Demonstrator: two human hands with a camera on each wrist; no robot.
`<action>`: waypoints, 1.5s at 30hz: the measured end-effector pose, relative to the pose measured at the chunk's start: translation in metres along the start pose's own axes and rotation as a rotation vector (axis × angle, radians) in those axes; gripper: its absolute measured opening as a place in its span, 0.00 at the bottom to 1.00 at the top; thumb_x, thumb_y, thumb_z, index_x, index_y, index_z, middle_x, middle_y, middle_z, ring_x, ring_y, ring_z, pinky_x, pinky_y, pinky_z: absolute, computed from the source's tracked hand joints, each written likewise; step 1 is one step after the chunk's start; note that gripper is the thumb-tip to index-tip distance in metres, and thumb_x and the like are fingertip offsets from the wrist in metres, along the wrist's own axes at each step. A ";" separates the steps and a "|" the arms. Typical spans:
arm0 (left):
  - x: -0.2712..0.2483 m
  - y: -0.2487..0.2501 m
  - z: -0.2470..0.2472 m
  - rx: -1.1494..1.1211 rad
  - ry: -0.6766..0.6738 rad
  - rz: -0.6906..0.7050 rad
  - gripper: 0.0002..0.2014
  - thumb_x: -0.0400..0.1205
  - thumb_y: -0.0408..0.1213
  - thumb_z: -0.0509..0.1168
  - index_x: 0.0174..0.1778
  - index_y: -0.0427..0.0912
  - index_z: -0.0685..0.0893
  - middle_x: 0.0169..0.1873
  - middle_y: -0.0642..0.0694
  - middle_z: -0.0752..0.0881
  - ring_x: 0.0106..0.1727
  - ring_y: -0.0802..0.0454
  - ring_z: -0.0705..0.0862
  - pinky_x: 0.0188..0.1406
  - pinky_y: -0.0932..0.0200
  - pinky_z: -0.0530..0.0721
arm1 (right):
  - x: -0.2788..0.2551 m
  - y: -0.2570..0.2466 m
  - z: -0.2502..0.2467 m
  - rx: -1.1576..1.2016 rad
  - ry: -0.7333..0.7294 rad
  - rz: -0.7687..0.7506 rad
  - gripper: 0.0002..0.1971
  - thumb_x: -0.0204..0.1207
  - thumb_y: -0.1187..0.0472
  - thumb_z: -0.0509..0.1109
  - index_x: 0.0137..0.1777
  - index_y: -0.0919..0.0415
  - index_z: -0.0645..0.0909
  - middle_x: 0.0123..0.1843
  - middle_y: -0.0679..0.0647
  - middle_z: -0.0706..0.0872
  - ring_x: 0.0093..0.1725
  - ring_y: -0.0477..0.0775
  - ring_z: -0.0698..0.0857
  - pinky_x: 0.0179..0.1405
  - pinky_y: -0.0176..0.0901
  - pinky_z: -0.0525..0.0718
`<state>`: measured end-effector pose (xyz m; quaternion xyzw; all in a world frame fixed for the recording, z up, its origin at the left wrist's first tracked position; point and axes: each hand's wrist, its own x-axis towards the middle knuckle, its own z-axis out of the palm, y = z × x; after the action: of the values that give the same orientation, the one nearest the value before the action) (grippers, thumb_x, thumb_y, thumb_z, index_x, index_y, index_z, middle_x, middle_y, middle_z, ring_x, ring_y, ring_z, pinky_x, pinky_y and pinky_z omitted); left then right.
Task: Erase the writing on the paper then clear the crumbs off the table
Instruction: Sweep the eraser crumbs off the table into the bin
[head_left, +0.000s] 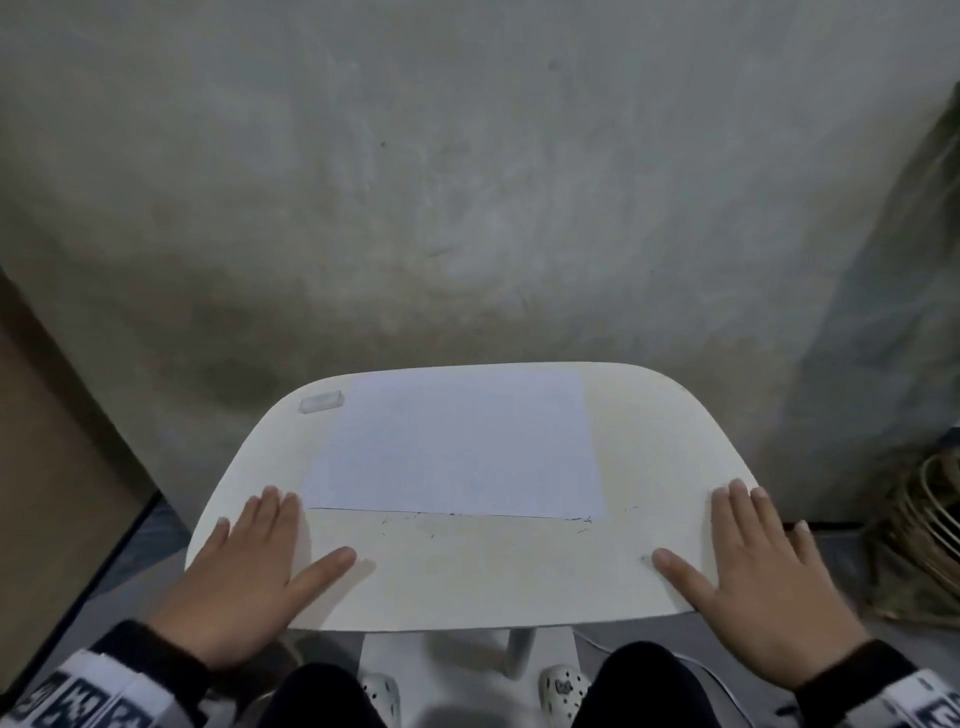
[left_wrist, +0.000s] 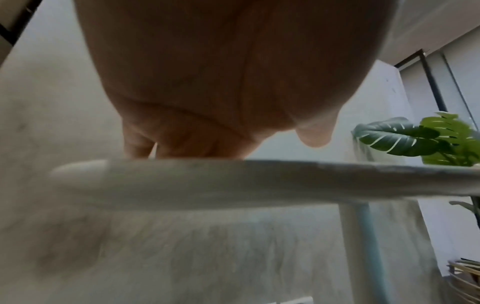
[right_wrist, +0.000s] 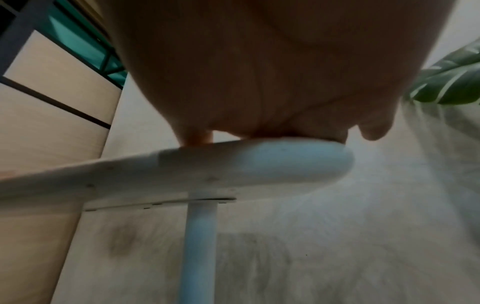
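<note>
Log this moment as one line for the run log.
left hand flat on table | right hand flat on table | paper looks blank | eraser far left | crumbs remain

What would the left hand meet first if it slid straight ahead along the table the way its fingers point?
Probably the near left corner of the paper: the left hand lies flat on the table, fingertips just short of that corner. The eraser lies farther back.

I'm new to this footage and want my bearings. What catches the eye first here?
A pale sheet of paper lies on the far half of the white table, with dark crumbs scattered along its near edge. The left hand and right hand rest flat at the table's near corners. A small eraser sits at the far left corner.
</note>
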<state>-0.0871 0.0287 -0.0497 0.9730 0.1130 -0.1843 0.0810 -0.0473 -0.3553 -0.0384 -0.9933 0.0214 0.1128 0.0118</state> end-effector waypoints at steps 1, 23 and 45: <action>0.003 0.005 -0.003 0.006 0.021 0.008 0.54 0.68 0.76 0.32 0.84 0.42 0.33 0.83 0.45 0.32 0.84 0.52 0.34 0.83 0.50 0.38 | -0.002 -0.005 0.001 0.005 -0.001 -0.011 0.61 0.53 0.23 0.18 0.84 0.63 0.34 0.86 0.57 0.35 0.85 0.54 0.36 0.82 0.54 0.41; 0.046 0.063 -0.063 0.319 -0.159 0.228 0.48 0.70 0.79 0.32 0.85 0.57 0.49 0.85 0.51 0.52 0.82 0.47 0.59 0.78 0.46 0.62 | -0.013 -0.056 -0.010 0.168 -0.212 -0.435 0.65 0.46 0.18 0.23 0.85 0.54 0.35 0.84 0.44 0.32 0.78 0.36 0.30 0.80 0.40 0.34; 0.071 0.065 -0.075 0.409 -0.181 0.264 0.35 0.82 0.69 0.39 0.85 0.60 0.47 0.85 0.56 0.46 0.84 0.46 0.54 0.80 0.46 0.56 | 0.053 -0.071 -0.062 -0.253 -0.309 -0.443 0.45 0.78 0.29 0.45 0.85 0.57 0.34 0.85 0.52 0.33 0.85 0.47 0.37 0.84 0.51 0.41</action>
<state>0.0187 -0.0049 0.0004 0.9550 -0.0623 -0.2774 -0.0844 0.0219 -0.2887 0.0118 -0.9384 -0.2124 0.2592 -0.0845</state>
